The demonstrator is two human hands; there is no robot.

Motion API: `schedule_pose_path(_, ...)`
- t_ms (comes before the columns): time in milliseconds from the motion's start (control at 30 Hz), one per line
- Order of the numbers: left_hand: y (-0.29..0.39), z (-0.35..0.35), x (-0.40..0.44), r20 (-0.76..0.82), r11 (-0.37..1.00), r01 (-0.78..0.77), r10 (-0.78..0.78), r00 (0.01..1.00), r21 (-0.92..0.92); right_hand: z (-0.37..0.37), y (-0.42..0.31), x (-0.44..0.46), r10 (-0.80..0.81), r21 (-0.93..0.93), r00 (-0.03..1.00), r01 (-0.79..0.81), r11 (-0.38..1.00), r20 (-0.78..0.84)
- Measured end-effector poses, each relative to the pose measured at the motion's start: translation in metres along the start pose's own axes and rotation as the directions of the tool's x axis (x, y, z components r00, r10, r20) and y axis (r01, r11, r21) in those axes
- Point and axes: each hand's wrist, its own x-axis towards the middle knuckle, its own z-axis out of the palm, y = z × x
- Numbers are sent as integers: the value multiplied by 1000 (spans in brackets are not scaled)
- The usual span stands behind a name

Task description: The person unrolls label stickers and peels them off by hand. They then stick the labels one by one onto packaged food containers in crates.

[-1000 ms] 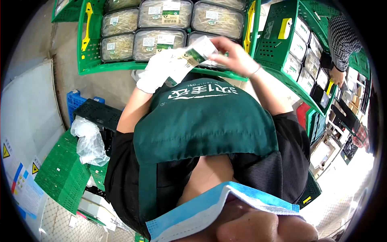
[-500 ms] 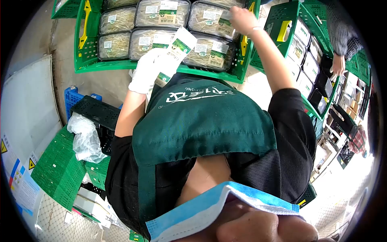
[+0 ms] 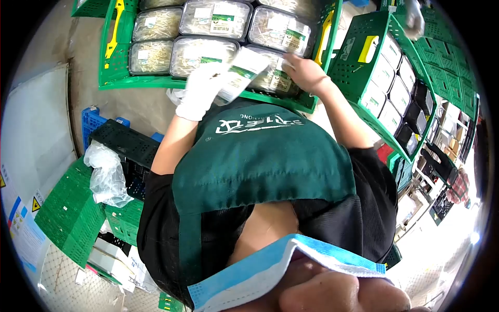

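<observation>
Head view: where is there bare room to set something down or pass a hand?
A bare grey patch lies between the green crate, black crate and left hand. Crowded: that green crate, packed with tubs, right hand at its near-right corner.

a pale panel [image 3: 35, 119] stands left of the left grip [image 3: 199, 91], with patterned floor [image 3: 60, 275] farther behind. well right of the right grip [image 3: 306, 75], cluttered shelving [image 3: 451, 130] stands near glaringly lit floor [image 3: 434, 239].

the green crate [image 3: 118, 67] is open from above; its right yellow handle [image 3: 325, 35] stands near the right hand [image 3: 305, 74].
</observation>
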Motion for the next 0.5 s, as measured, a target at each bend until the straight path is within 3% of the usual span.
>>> schedule_pose_path(33,10,4,4,53,982,39,-29,998,-187,-3,-5,-4,-120,361,981,169,917,-153)
schedule_pose_path(67,19,8,7,116,927,86,-47,992,-365,-5,-11,-9,-167,640,928,352,683,-332)
schedule_pose_path(133,1,23,14,-2,984,-139,140,990,-109,-14,-38,-21,-220,414,897,380,828,-384)
schedule_pose_path(167,5,25,15,-4,984,-142,142,990,-110,-3,-42,-19,-172,403,846,407,820,-505)
schedule_pose_path(200,12,26,14,-53,964,-88,77,996,-251,3,-43,-14,-159,354,786,436,827,-597)
schedule_pose_path(233,19,25,14,-94,921,-41,5,996,-387,-2,-43,-11,-111,361,806,378,852,-582)
schedule_pose_path(267,30,19,16,-61,994,-4,-3,998,-112,-10,-42,-9,-61,370,822,319,873,-566)
schedule_pose_path(333,20,22,15,18,1000,6,-6,1000,-21,-35,-17,7,-93,260,837,270,927,-539)
schedule_pose_path(367,16,26,16,30,998,-58,57,998,16,-52,11,27,-180,15,774,238,971,-607)
schedule_pose_path(400,10,30,15,28,986,-153,151,988,70,-70,40,56,87,172,843,6,985,-530)
schedule_pose_path(433,10,28,9,99,982,2,17,995,-188,-88,67,80,7,-41,845,-34,999,-534)
schedule_pose_path(467,10,24,0,197,892,169,-92,976,-420,-95,98,111,10,-198,873,-122,973,-488)
schedule_pose_path(500,11,15,-3,257,879,237,-137,957,-415,-85,140,150,-98,-197,798,-27,980,-595)
